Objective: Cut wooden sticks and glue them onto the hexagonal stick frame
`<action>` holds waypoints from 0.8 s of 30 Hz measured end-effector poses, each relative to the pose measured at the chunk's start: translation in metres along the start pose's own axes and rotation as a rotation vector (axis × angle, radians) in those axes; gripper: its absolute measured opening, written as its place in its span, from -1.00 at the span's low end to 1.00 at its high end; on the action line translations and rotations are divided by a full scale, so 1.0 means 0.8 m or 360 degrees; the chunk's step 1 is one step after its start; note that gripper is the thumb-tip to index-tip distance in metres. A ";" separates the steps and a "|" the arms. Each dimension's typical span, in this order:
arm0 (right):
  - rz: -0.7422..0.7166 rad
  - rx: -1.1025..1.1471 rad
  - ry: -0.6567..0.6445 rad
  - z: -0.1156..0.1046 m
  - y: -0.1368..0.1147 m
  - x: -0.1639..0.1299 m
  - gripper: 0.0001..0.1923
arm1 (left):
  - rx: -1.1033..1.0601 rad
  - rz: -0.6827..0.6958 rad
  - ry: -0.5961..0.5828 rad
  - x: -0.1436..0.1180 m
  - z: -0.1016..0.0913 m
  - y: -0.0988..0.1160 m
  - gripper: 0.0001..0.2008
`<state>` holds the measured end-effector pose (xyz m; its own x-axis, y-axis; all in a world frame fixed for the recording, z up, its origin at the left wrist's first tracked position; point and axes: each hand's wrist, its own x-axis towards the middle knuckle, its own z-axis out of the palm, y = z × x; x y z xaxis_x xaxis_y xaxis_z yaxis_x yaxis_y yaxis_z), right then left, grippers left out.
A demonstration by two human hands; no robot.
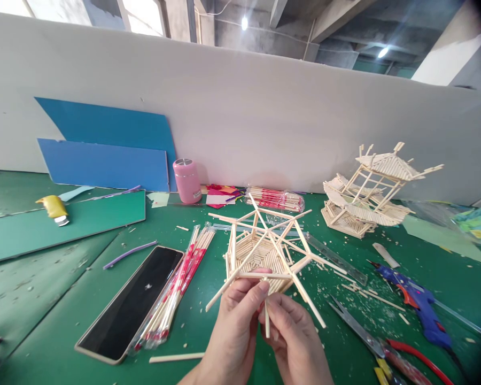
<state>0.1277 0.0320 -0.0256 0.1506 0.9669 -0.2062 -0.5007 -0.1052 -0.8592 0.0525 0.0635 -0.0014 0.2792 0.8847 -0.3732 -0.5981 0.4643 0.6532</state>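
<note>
The left hand [236, 315] pinches the near edge of a stick frame [264, 248], thumb and forefinger closed on a crossbar, holding the frame tilted just above the worktop [56, 299]. The right hand [294, 334], touching the left, grips a single short stick [266, 320] upright against that same edge. The frame is light and spindly, with long sticks jutting outward past both hands; a hard squeeze could likely snap a joint, and a slip of the short stick might leave it crooked.

Just left of the hands lie a bundle of wrapped sticks [176, 291] and a phone [130, 305], face up. To the right sit pliers [388, 350] and a blue glue gun [419, 302]; its nozzle could burn a finger if it is hot. Beyond the hands, farther right, stands a finished stick model [369, 192], well apart. A pink bottle [187, 181] stands beyond, to the left.
</note>
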 end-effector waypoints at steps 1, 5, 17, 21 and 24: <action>-0.0005 -0.0006 0.0001 0.000 -0.001 0.000 -0.66 | 0.0002 -0.0002 0.0003 0.000 0.000 0.000 -0.83; -0.0001 -0.0033 -0.0033 -0.002 0.000 0.001 -0.66 | -0.0003 0.0005 0.0004 0.001 -0.002 -0.001 -0.84; -0.0007 -0.0005 -0.0076 -0.003 0.001 0.001 -0.66 | -0.0008 0.0008 0.0011 0.003 -0.002 -0.001 -0.85; -0.0021 -0.0014 -0.0077 -0.003 0.000 0.002 -0.66 | -0.0020 0.0010 0.0006 0.003 -0.003 -0.002 -0.84; -0.0002 -0.0005 -0.0063 -0.003 0.001 0.001 -0.66 | -0.0009 0.0008 0.0019 0.003 -0.003 -0.002 -0.83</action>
<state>0.1298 0.0324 -0.0274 0.1174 0.9754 -0.1864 -0.4980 -0.1046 -0.8609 0.0520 0.0647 -0.0045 0.2673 0.8865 -0.3776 -0.6040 0.4595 0.6512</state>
